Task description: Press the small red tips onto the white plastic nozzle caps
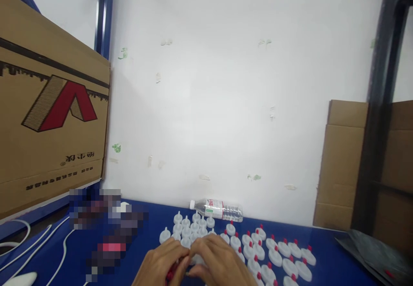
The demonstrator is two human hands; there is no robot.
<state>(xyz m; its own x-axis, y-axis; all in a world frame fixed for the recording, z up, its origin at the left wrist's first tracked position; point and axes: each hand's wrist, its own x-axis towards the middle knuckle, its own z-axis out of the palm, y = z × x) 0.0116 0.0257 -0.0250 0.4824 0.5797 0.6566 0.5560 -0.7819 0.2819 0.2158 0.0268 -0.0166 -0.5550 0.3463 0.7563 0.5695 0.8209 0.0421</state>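
Left of the blue surface (145, 239) stands a printed cardboard box (61, 148). Over the near edge, the left hand (165, 261) curls around red tips (169, 274), its fingertips close against the right hand (220, 259), bent inward, whose grip I cannot tell. Seemingly they are fitting a tip onto one of the plain white caps (195, 227); that calls for steady alignment. A bottle (214, 209) lies along the far edge; red-tipped caps (275, 257) spread rightward, toward folded cardboard (342, 165) by the wall (209, 83).

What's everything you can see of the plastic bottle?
The clear plastic bottle has a white cap and a white, red and green label; its lower body is ribbed. It lies on its side on the blue tabletop, cap toward the picture's left, behind the white spouted caps. Whether it touches the wall is unclear.
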